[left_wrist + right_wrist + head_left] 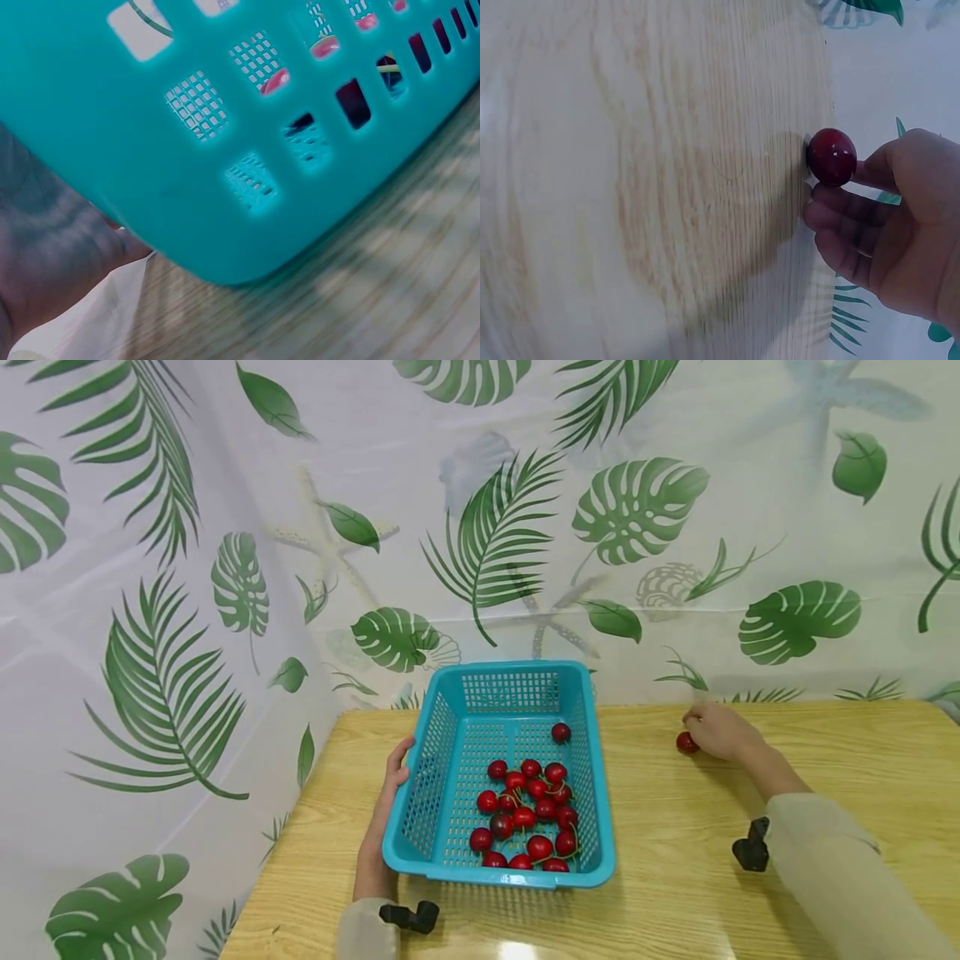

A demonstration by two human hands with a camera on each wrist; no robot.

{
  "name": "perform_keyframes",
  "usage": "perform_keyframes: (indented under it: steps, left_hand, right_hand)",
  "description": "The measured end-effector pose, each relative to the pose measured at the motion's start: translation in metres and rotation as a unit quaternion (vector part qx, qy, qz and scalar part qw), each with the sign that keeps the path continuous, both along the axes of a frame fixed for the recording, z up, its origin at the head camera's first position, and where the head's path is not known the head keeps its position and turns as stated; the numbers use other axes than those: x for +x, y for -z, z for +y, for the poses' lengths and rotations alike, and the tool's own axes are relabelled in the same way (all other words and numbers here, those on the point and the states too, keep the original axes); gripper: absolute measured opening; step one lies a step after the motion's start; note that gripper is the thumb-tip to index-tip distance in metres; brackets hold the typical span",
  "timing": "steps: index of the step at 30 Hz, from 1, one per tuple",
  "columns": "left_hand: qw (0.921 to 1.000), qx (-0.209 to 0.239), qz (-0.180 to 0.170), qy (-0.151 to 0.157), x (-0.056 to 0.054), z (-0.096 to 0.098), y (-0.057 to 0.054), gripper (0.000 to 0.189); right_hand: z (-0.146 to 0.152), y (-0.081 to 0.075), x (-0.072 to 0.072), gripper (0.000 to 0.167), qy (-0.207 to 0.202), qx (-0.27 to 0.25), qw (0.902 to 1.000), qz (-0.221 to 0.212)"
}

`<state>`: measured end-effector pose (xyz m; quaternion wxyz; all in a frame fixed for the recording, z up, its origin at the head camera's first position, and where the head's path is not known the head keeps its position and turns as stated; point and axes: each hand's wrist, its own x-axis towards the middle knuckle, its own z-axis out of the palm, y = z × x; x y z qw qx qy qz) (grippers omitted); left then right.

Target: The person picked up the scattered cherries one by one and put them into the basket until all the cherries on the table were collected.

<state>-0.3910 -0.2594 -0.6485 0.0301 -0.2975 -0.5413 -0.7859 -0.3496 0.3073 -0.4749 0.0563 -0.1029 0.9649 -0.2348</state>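
A blue plastic basket (498, 878) with perforated walls holds several red cherries (523, 817), mostly bunched at its near right; one lies farther back. Along the basket's left outer wall lies my left hand (386, 802), its fingers against the side. In the left wrist view that hand (56, 240) is partly hidden behind the basket corner. Toward the table's far edge, right of the basket, my right hand (722, 732) pinches a single dark red cherry (686, 742). The right wrist view shows this cherry (832, 157) at the thumb and fingertips, close over the wood.
Everything stands on a wood-grain table (660, 827). Behind its far edge and to the left hangs a white cloth (360, 577) printed with green leaves. A black mount (752, 846) is strapped at the right wrist, another mount (410, 917) at the left.
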Motion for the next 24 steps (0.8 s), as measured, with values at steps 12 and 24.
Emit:
perform_keyframes:
  steps: [12,24]
  left_hand:
    - [0.9996,-0.002,-0.011,-0.028,0.026,0.017,-0.035,0.060]
    - [0.9989,-0.015,-0.002,-0.045,-0.011,-0.005,0.015,0.054]
  right_hand:
    - [0.015,-0.004,0.010,0.029,-0.033,0.044,0.9984,0.012]
    - [0.023,0.001,0.026,0.013,-0.048,0.065,0.9964,0.026]
